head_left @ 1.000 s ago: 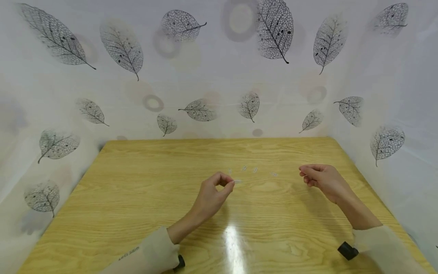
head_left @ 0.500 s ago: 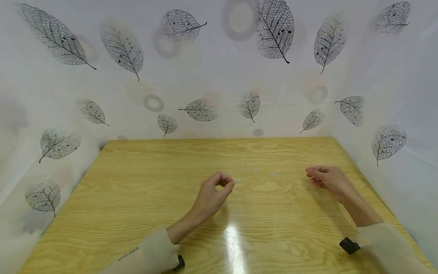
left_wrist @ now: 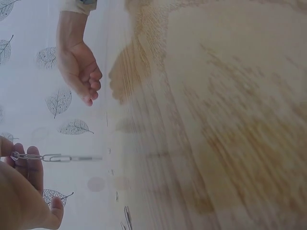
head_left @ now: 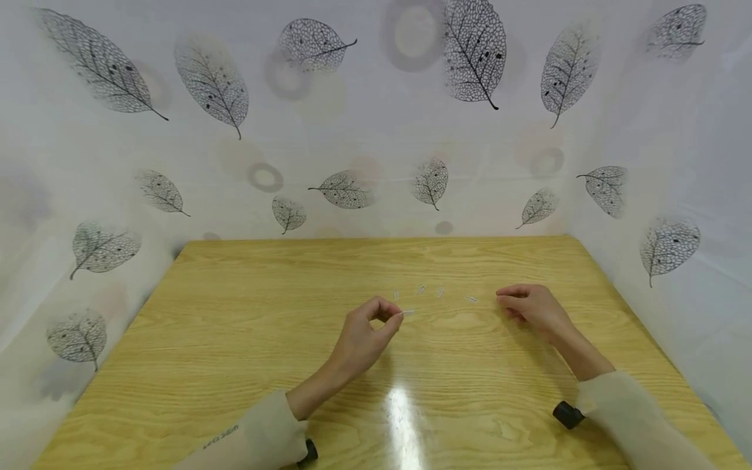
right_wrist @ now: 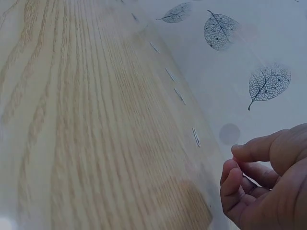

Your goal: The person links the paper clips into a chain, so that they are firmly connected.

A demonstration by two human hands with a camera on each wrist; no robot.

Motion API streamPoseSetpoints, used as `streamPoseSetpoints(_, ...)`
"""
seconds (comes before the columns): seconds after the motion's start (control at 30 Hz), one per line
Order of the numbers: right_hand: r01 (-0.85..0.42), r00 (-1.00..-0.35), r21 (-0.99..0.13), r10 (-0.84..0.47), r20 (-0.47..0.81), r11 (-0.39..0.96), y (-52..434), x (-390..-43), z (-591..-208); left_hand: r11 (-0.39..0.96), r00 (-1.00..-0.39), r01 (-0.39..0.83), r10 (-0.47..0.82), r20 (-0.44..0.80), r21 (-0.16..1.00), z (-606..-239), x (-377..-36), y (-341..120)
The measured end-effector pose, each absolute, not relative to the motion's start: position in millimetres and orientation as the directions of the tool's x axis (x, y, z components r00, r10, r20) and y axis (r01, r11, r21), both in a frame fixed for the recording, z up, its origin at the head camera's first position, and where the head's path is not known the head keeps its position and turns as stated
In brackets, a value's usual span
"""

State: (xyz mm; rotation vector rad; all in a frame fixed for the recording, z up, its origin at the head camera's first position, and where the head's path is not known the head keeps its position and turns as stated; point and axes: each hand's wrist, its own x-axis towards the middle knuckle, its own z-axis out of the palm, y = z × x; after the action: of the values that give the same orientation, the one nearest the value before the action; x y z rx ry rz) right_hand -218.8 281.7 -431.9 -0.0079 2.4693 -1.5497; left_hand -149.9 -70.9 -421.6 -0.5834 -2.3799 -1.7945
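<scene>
Left hand (head_left: 365,331) is pinching linked paper clips (left_wrist: 51,157) at frame centre; four loose clips (right_wrist: 196,137) are lying unjoined on the desk (head_left: 235,326), centre-right. Right hand (head_left: 534,308) is hovering alongside, its grip's contents indeterminable.

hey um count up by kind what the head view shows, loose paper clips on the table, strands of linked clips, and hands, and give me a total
Loose paper clips: 4
Strand of linked clips: 1
Hands: 2
Total: 7
</scene>
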Motion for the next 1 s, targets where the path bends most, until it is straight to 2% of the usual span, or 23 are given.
streamPoseSetpoints(0.23, 0.069, -0.982, -0.879, -0.121, -0.142, 0.471, 260, -225, -438, 0.239, -0.923, 0.358, 0.241, 0.301, 0.903, -423, -150, -71)
streamPoseSetpoints(0.67, 0.015, -0.996, -0.755, -0.06, -0.072, 0.656, 242, -233, -447, 0.241, -0.921, 0.362, 0.239, 0.307, 0.9, -423, -149, -71)
streamPoseSetpoints(1.0, -0.012, -0.999, -0.691, -0.037, -0.021, 0.723, 237, -234, -453, 0.242, -0.92, 0.366, 0.242, 0.31, 0.898, -421, -149, -71)
